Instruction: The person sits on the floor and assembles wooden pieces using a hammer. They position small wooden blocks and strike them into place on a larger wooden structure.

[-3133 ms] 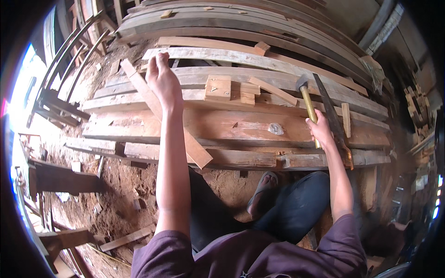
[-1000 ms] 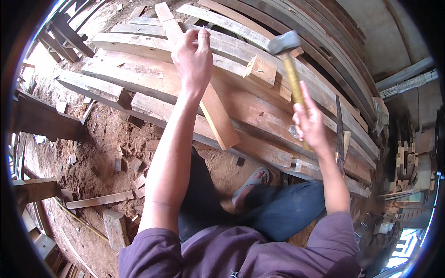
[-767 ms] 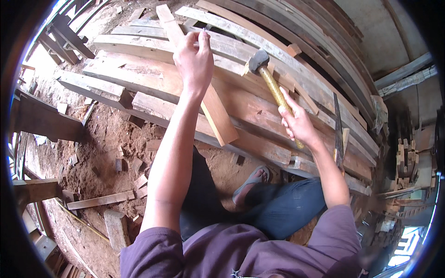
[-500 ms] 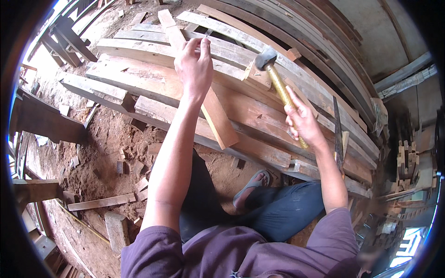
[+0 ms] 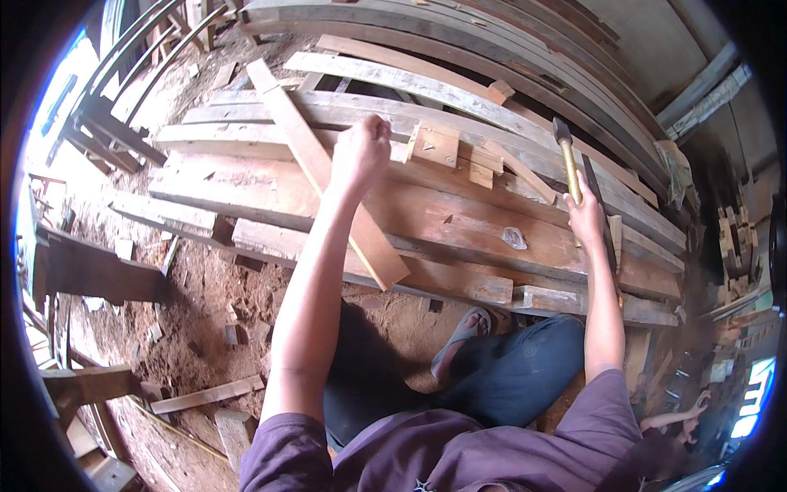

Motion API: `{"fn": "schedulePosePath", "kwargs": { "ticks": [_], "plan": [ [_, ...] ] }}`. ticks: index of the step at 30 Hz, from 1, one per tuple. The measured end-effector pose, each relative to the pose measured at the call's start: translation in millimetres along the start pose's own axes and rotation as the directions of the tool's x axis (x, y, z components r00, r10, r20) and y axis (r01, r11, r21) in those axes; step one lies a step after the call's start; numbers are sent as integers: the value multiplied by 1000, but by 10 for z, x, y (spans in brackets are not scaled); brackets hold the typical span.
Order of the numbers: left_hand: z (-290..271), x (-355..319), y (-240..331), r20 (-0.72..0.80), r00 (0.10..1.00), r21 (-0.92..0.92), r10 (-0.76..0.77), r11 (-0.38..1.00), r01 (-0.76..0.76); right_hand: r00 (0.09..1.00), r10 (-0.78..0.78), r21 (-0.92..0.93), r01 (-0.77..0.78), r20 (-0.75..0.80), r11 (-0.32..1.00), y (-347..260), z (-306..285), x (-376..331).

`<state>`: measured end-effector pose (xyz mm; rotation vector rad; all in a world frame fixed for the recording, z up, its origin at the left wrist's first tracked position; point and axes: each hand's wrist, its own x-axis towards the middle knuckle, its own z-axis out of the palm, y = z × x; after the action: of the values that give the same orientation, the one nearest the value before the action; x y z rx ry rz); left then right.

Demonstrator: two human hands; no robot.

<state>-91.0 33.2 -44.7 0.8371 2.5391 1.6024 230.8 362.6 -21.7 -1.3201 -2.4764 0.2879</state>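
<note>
My right hand (image 5: 585,220) is wrapped round the yellow handle of a hammer (image 5: 571,168), whose dark head points away from me over the right side of the timber stack. My left hand (image 5: 363,156) is closed in a fist-like pinch above the beams; a tiny pale bit shows at its fingertips, too small to name. Beneath that wrist a flat wooden board (image 5: 379,246) lies slantwise across the beams. Right of my left hand, short wood blocks (image 5: 436,148) sit on the stack. A small clear plastic bag (image 5: 514,239) rests on a wide reddish beam (image 5: 459,215).
Long timber beams (image 5: 270,184) are stacked before me, with more planks behind. A dark, narrow blade-like tool (image 5: 608,230) lies beside my right forearm. Offcuts (image 5: 209,395) litter the dirt floor on the left. Another person's hand (image 5: 697,407) shows at the lower right.
My right hand has swung the hammer rightward, away from the wood blocks, leaving them and the plastic bag in plain sight. My left hand, still closed, has moved slightly right and nearer. The whole view has shifted.
</note>
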Motion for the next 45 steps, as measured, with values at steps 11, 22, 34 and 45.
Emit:
{"fn": "schedulePosePath", "kwargs": {
  "ticks": [11, 22, 34, 45],
  "plan": [
    [802, 138, 93, 208, 976, 87, -60, 995, 42, 998, 6, -105, 0, 61, 995, 779, 241, -100],
    [762, 15, -2, 195, 981, 124, 17, 991, -41, 946, -281, -116, 264, -165, 957, 755, 278, -134],
    [972, 148, 657, 206, 946, -165, 251, 962, -219, 802, -594, 645, 489, -67, 587, -574, 37, -196],
    [897, -70, 731, 412, 894, -167, 176, 979, -116, 852, -523, 746, 338, 17, 574, -1347, 390, -3]
  ]
}}
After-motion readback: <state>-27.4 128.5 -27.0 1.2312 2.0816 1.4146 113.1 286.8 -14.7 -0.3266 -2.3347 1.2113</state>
